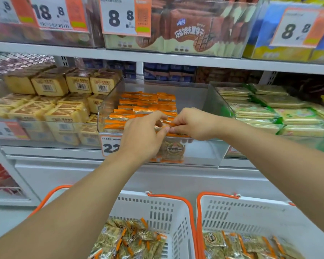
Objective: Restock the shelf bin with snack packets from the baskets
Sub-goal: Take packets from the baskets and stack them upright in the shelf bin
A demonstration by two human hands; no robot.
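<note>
A clear shelf bin (204, 152) on the middle shelf holds rows of orange-edged snack packets (146, 103) standing on edge. Both my hands reach over the bin's front rim. My left hand (144, 135) and my right hand (193, 124) meet at one orange-edged packet (168, 124), each pinching it with fingertips at the front of the rows. Below, two white baskets with orange handles hold more of the same packets: the left basket (157, 212) with a loose pile (131, 238), the right basket (251, 214) with another pile (238, 245).
Clear bins flank the target bin: yellow cake packs (51, 101) on the left, green-wrapped cracker packs (281, 113) on the right. The upper shelf (157, 57) carries biscuit bins with price tags. A price tag (110, 146) is fixed to the bin's front.
</note>
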